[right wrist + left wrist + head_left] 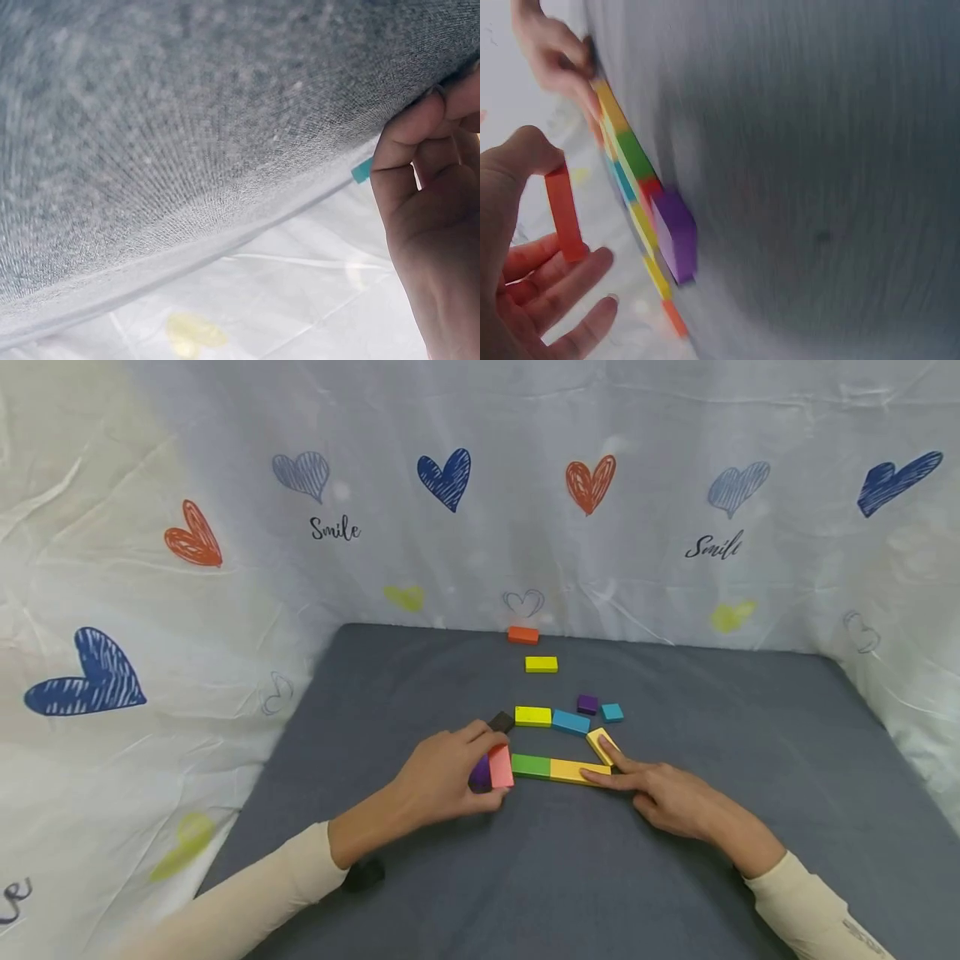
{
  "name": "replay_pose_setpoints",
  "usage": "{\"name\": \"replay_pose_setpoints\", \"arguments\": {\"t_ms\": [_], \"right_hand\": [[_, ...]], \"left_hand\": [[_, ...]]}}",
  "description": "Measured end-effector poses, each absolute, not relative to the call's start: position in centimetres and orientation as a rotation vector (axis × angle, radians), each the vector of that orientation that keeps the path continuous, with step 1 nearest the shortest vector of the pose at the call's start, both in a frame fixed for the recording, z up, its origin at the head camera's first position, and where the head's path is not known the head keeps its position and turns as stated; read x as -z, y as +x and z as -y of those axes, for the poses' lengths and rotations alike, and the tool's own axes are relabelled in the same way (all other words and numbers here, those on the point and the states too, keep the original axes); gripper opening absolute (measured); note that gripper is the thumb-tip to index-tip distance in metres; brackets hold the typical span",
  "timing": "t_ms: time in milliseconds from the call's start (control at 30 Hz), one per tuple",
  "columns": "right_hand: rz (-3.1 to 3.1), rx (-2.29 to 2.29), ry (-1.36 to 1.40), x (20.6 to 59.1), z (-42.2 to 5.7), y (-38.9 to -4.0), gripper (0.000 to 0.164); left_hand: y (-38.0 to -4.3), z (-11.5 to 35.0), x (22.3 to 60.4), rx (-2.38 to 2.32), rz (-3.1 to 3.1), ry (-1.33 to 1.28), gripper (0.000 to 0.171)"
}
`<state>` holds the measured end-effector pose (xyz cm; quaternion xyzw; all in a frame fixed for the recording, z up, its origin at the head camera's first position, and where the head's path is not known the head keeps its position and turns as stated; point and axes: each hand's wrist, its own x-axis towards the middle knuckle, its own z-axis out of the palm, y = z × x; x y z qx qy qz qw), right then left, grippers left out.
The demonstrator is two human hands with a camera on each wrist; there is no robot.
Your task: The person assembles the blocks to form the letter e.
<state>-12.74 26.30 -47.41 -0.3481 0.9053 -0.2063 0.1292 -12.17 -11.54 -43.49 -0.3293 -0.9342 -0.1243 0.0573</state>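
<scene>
My left hand (444,774) pinches a pinkish-red block (566,216) between thumb and fingertips. It is raised off the cloth in the left wrist view. Below it, a purple block (676,236) stands at the row's near end, beside a red block (650,191) and a green block (531,767). A long yellow block (572,771) continues that row to the right. One extended finger of my right hand (671,797) touches its far end. Another finger rests on a slanted pale-yellow block (599,742). Most of the right fingertips are hidden in the right wrist view.
Behind the row lie a dark block (501,722), a yellow block (533,717) and a blue block (571,722). Small purple (587,704) and teal (612,712) blocks sit beyond. Another yellow block (542,665) and an orange block (522,635) lie towards the curtain (480,552).
</scene>
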Motion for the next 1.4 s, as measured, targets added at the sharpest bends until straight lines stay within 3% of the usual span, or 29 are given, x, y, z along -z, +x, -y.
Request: {"name": "replay_pose_setpoints", "arguments": {"t_ms": [267, 500, 733, 900, 1400], "right_hand": [[-2.643, 0.621, -0.998, 47.5, -26.4, -12.6, 0.083], [-2.655, 0.606, -0.997, 47.5, -26.4, -12.6, 0.083], [-2.634, 0.607, -0.966, 47.5, -26.3, -12.6, 0.082], [-2.646, 0.621, -0.983, 47.5, -26.3, -12.6, 0.082], [-2.640, 0.621, -0.998, 47.5, -26.3, -12.6, 0.083]], "left_hand": [[-6.4, 11.0, 44.2, 0.223, 2.866, -1.067, 0.063], [-3.3, 11.6, 45.7, 0.198, 2.979, -0.992, 0.059], [-0.4, 12.2, 46.0, 0.122, 3.062, -0.810, 0.095], [1.8, 12.3, 45.7, 0.104, 3.160, -0.792, 0.091], [1.1, 12.6, 46.4, 0.209, 3.221, -0.758, 0.088]]}}
